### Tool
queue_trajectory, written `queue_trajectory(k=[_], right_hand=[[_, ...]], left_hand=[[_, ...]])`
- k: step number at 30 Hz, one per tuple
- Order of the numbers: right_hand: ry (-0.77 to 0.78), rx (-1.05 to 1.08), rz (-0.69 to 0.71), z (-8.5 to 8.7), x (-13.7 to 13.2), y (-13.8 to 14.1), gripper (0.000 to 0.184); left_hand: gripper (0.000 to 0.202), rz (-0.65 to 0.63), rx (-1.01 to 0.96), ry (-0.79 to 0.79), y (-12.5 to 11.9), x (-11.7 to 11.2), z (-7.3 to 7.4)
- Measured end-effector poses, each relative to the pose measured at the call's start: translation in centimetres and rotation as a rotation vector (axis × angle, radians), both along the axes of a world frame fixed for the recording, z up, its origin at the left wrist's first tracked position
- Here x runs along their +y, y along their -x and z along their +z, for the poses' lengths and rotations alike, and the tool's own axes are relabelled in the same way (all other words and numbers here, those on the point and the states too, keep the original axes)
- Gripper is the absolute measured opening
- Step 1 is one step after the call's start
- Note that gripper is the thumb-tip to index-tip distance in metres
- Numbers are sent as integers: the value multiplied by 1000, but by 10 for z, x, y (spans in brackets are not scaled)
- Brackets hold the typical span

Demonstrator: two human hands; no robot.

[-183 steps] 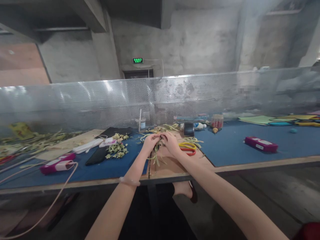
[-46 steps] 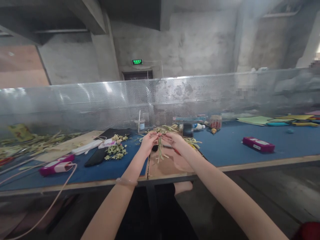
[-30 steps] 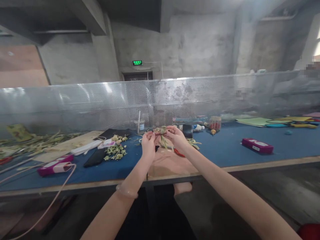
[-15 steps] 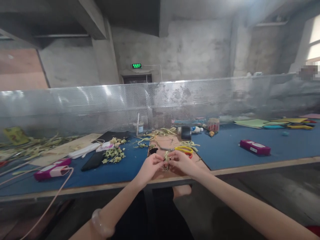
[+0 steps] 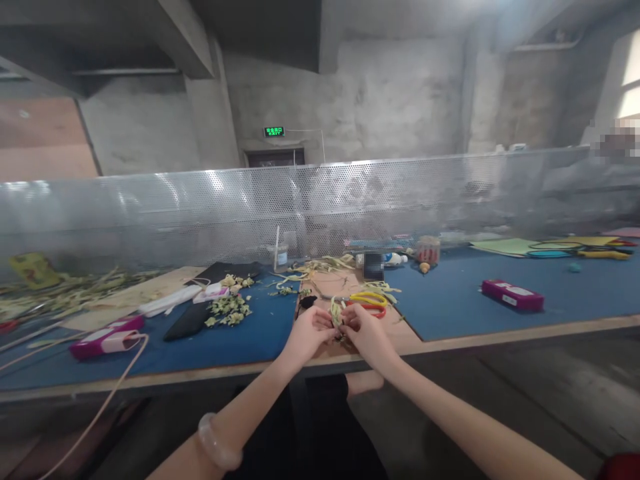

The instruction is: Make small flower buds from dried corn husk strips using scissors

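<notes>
My left hand (image 5: 313, 331) and my right hand (image 5: 367, 333) meet over a light board (image 5: 407, 330) near the table's front edge. Between their fingertips is a small pale green strip (image 5: 336, 308), bent into a loop, and both hands pinch it. Its lower part is hidden by the fingers. Just behind my right hand lie scissors (image 5: 369, 297) with yellow and red handles. Left of the board, small folded pale green pieces (image 5: 230, 311) sit in a pile. More loose strips (image 5: 330, 265) lie at the board's far end.
Purple boxes (image 5: 513, 295) lie on the blue tabletop at right and left, the left one with a cable (image 5: 120, 387). A black phone-like slab (image 5: 186, 323), a bottle (image 5: 395, 259), a jar (image 5: 427, 250) and a cup (image 5: 281, 257) stand or lie around. A perforated metal screen (image 5: 330, 207) runs behind.
My hands have shifted slightly, with the wrists turned a little. The strip's loop now shows more clearly above the fingertips. The things on the table have stayed put.
</notes>
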State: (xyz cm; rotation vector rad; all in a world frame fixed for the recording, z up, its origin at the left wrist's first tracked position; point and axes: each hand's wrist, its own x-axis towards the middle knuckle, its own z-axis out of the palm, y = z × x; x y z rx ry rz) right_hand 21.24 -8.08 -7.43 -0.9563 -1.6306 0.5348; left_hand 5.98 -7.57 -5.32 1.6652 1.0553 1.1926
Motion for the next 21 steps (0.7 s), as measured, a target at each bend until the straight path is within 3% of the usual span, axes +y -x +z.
queue_trajectory(k=[7, 13, 21], right_hand=[[22, 72, -31, 9, 12, 2, 14], [12, 125, -27, 4, 27, -8, 13], [156, 266, 59, 1, 28, -10, 16]], left_hand=[[26, -16, -184, 64, -10, 10, 2], [28, -2, -314, 106, -19, 19, 2], [27, -53, -400, 155, -16, 21, -1]])
